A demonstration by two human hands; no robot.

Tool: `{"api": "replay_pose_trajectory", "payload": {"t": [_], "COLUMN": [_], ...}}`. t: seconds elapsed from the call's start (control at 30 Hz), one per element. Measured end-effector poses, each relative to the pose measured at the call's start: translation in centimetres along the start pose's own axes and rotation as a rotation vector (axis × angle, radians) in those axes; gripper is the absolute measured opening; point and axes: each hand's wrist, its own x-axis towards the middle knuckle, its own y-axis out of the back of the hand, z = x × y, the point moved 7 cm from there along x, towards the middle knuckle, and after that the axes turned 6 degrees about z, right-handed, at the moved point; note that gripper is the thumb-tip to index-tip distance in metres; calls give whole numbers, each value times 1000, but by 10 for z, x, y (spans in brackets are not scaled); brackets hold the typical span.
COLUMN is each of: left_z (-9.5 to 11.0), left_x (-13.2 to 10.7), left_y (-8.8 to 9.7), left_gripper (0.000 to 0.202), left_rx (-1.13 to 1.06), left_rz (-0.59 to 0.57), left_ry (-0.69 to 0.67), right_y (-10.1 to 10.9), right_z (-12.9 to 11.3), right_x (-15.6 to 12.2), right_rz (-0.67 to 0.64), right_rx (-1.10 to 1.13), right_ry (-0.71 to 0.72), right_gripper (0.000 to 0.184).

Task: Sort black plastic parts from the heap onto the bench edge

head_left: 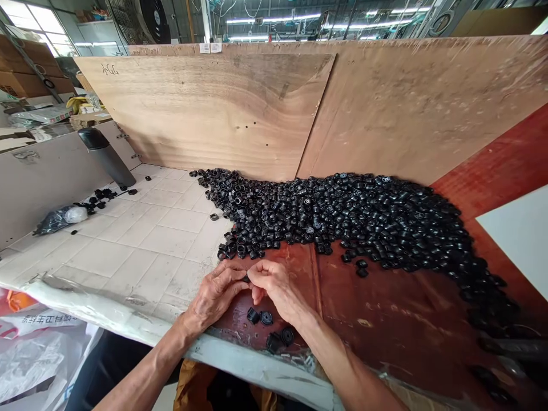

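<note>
My left hand (pixel 218 294) and my right hand (pixel 272 283) meet above the dark red board (pixel 342 308), fingertips pinched together. Between them shows a small black plastic part (pixel 246 279), mostly covered by the fingers. Both hands look closed on it. Just below them lie several loose black round plastic parts (pixel 266 317), some ribbed and one showing a spoked face. Beyond the hands stretches a big heap of similar black parts (pixel 342 217), running from the pale tiled surface across to the right side.
A plywood panel (pixel 214 114) stands behind the heap. At the left are a dark grey bottle (pixel 107 157), a black plastic bag (pixel 55 220) and scattered black bits (pixel 100 197). White plastic bags (pixel 38 354) hang below the padded table edge (pixel 141 326).
</note>
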Motion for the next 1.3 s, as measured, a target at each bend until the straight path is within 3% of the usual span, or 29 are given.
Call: {"api": "replay_pose_trajectory", "payload": {"t": [0.13, 0.23, 0.33, 0.37, 0.43, 0.5, 0.53, 0.6, 0.73, 0.87, 1.0, 1.1, 1.2, 1.3], "left_z": [10, 12, 2, -5, -20, -31, -36, -46, -55, -49, -41, -39, -33, -30], "left_x": [-1, 0, -1, 1, 10, 21, 26, 36, 45, 43, 43, 46, 47, 36], "left_y": [-2, -4, -11, -10, 1, 9, 9, 5, -3, -9, -16, -21, -17, -6], "left_gripper": [20, 9, 21, 24, 22, 24, 30, 36, 24, 20, 14, 14, 14, 12], "left_rx": [68, -7, -76, -51, 89, 285, 379, 525, 657, 698, 732, 703, 582, 313], "left_rz": [-78, -205, -353, -321, -136, 24, 45, 35, -35, -47, -21, -23, 50, 162], "left_ry": [-65, 27, 268, 352, 455, 450, 424, 381, 332, 272, 194, 196, 205, 370], "right_y": [-2, 3, 18, 21, 22, 17, 14, 9, 7, 6, 7, 10, 14, 19], "right_z": [12, 16, -4, -15, -29, -29, -27, -21, -13, -13, -16, -17, -16, -16], "right_x": [1, 3, 10, 10, 8, 10, 12, 16, 24, 26, 25, 23, 24, 24], "right_rz": [-74, -114, 58, 144, 242, 213, 185, 151, 183, 189, 232, 263, 257, 253], "right_rx": [135, -93, -532, -640, -766, -844, -886, -968, -1047, -1080, -1148, -1155, -1131, -1068], "right_ry": [-151, -152, 200, 366, 629, 758, 785, 797, 777, 773, 745, 722, 682, 661], "right_gripper": [27, 32, 33, 26, 4, 29, 37, 44, 36, 12, 18, 24, 23, 23]}}
